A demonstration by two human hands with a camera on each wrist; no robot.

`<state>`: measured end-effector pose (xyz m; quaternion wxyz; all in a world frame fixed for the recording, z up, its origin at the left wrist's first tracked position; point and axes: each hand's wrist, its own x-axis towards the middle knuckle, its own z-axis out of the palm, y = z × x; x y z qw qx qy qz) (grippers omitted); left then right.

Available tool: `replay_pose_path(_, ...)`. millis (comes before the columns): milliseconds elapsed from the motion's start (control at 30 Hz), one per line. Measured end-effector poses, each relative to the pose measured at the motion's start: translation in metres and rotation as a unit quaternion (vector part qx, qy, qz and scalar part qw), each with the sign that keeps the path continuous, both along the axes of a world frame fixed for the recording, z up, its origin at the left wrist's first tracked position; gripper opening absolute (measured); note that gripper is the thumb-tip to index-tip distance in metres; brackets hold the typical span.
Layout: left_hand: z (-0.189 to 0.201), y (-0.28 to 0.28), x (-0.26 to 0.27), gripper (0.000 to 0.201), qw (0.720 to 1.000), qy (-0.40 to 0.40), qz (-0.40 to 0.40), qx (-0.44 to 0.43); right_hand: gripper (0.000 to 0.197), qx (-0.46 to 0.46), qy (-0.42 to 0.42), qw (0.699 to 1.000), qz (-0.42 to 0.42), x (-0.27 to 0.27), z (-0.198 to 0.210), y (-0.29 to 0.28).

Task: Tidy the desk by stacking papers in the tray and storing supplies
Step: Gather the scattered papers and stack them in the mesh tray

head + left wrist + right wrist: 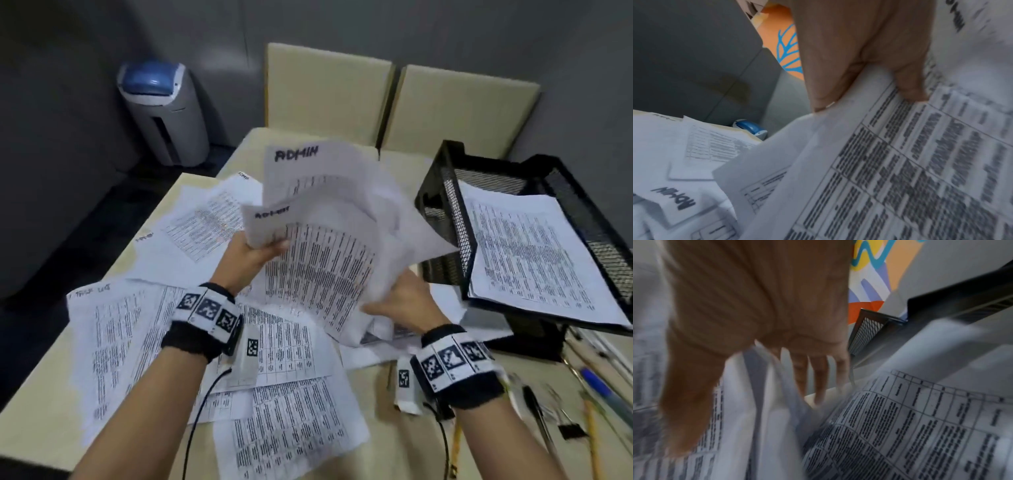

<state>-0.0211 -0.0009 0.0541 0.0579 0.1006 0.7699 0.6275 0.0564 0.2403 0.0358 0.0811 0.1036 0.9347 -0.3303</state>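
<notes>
I've got a loose sheaf of white printed sheets marked ADMIN point(329, 219) up off the desk, held between both hands over the middle of the mess. My left hand point(255, 255) pinches the sheaf's left edge, thumb on the printed face and fingers point(910, 87) curled behind it. My right hand point(400, 301) is at the lower right corner of the same sheets; the wrist view there is smeared, but the thumb sits on one side of the paper with the fingers point(818, 378) extended down the other side, so it has hold of them.

To the right stands the black wire-mesh paper tray point(455, 212), tilted, with a printed page point(534, 253) already lying in its top tier. The lifted sheaf's right corner reaches just beside the tray's near-left rim.

Below my hands, more printed table sheets point(291, 438) lie scattered across the pale beige desk point(44, 387). Near right, pens and pencils point(596, 380) and a black binder clip point(572, 431) lie on the desk. Far left on the floor is a grey bin with a blue lid point(164, 113); two cream chair backs point(394, 102) stand beyond the desk.
</notes>
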Motion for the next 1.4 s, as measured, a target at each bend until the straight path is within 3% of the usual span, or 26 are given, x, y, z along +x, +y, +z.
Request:
replay_pose_path(33,-0.004,0.002,-0.003,0.009,1.0,0.008,0.018,-0.022,0.081,0.064,-0.052,0.997,0.014,0.001,-0.004,0.003)
replay_pose_path(100,-0.004,0.005,-0.008,0.016,0.996,0.035,0.07,-0.032,0.097,0.186,-0.122,0.974,0.045,0.003,-0.01,0.005)
replay_pose_path(133,0.002,0.003,-0.011,0.016,0.994,0.044,0.1,-0.021,0.095,0.242,-0.128,0.961,0.049,0.003,-0.017,0.005)
replay_pose_path(200,0.013,-0.007,-0.018,0.008,0.986,0.054,0.159,0.017,0.069,0.333,-0.089,0.938,0.036,0.005,-0.025,0.007)
replay_pose_path(267,0.02,-0.021,-0.024,0.014,0.972,0.048,0.225,0.042,0.038,0.362,-0.046,0.931,0.018,0.006,-0.025,0.01)
replay_pose_path(367,0.004,-0.048,-0.026,0.027,0.956,-0.01,0.292,0.019,0.024,0.295,0.012,0.954,-0.049,0.001,-0.005,0.01)
replay_pose_path(467,-0.026,-0.058,-0.009,0.007,0.945,-0.119,0.302,-0.048,0.02,0.198,0.158,0.959,-0.127,-0.009,0.037,0.0)
replay_pose_path(533,-0.043,-0.057,0.009,0.046,0.93,-0.205,0.29,-0.096,0.023,0.133,0.269,0.938,-0.176,-0.015,0.07,-0.007)
replay_pose_path(600,-0.052,-0.052,0.025,0.055,0.921,-0.256,0.256,-0.144,0.023,0.076,0.357,0.904,-0.224,-0.019,0.1,-0.013)
replay_pose_path(700,-0.067,-0.049,0.039,0.058,0.915,-0.305,0.203,-0.165,0.021,-0.031,0.392,0.878,-0.272,-0.028,0.112,-0.017)
replay_pose_path(767,-0.076,-0.054,0.037,0.056,0.911,-0.327,0.188,-0.168,0.022,-0.061,0.362,0.892,-0.263,-0.037,0.095,-0.022)
replay_pose_path(867,-0.083,-0.07,0.032,0.057,0.898,-0.368,0.189,-0.149,0.023,-0.104,0.23,0.942,-0.22,-0.046,0.036,-0.036)
replay_pose_path(933,-0.089,-0.083,0.035,0.054,0.886,-0.405,0.221,-0.058,0.024,-0.105,0.12,0.969,-0.19,-0.049,-0.01,-0.047)
replay_pose_path(1000,-0.095,-0.094,0.043,0.043,0.88,-0.43,0.201,0.001,0.029,-0.08,0.024,0.983,-0.163,-0.049,-0.045,-0.056)
replay_pose_path(1067,-0.098,-0.099,0.053,0.034,0.896,-0.423,0.135,-0.019,0.031,-0.05,-0.03,0.992,-0.109,-0.048,-0.065,-0.064)
replay_pose_path(1133,-0.103,-0.1,0.055,0.033,0.921,-0.36,0.105,-0.103,0.028,-0.019,-0.057,0.996,-0.059,-0.046,-0.074,-0.074)
replay_pose_path(1200,-0.104,-0.098,0.052,0.027,0.928,-0.276,0.17,-0.181,0.023,-0.01,-0.074,0.997,-0.037,-0.043,-0.081,-0.082)
replay_pose_path(1267,-0.104,-0.095,0.047,0.024,0.911,-0.225,0.279,-0.203,0.021,-0.025,-0.087,0.995,-0.037,-0.04,-0.084,-0.084)
replay_pose_path(1333,-0.099,-0.091,0.044,0.027,0.886,-0.223,0.365,-0.179,0.023,-0.047,-0.086,0.994,-0.051,-0.036,-0.084,-0.08)
replay_pose_path(1400,-0.097,-0.089,0.041,0.029,0.87,-0.246,0.397,-0.157,0.027,-0.078,-0.091,0.989,-0.082,-0.031,-0.083,-0.071)
